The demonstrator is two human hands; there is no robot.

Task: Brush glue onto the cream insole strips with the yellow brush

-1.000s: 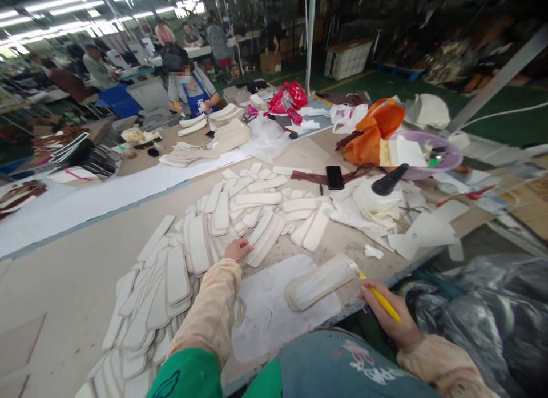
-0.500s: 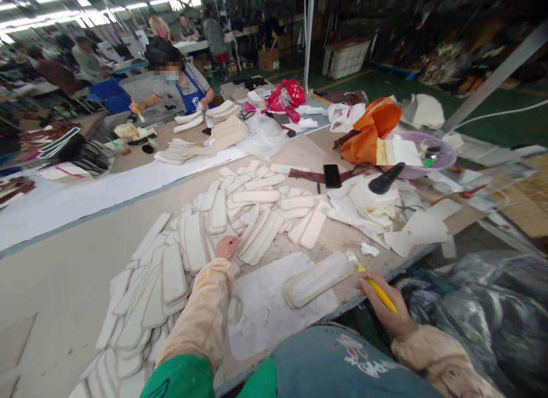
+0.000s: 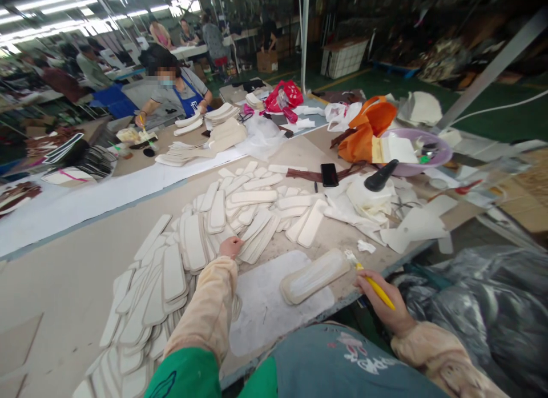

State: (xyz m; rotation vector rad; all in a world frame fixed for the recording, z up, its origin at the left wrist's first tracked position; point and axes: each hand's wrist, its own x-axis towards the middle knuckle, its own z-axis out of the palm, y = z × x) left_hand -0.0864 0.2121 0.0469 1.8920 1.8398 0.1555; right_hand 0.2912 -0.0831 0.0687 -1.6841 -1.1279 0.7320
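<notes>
My right hand (image 3: 385,301) grips a yellow-handled brush (image 3: 377,288) whose pale bristles are at the right end of a long, rounded beige panel (image 3: 317,276). A whitish wet-looking streak runs along that panel, which lies on a white sheet (image 3: 261,306) near the table edge. My left hand (image 3: 231,246) is closed, fingers pinched at the lower end of a similar beige panel (image 3: 257,224) on top of a small fanned stack. Around it spreads a large loose pile of such panels (image 3: 173,272). The fingertips are partly hidden.
Behind the pile lie a black phone (image 3: 329,175) and brown strips. At right stand a white container with a black top (image 3: 380,178), an orange bag (image 3: 368,129) and a purple basin (image 3: 440,155). Across the table a co-worker (image 3: 171,92) holds a brush. Grey plastic (image 3: 483,306) lies at right.
The panel at my left hand looks less bowed and lies flatter on its stack. The brush stays near the coated panel's right end, its bristles slightly drawn off the surface.
</notes>
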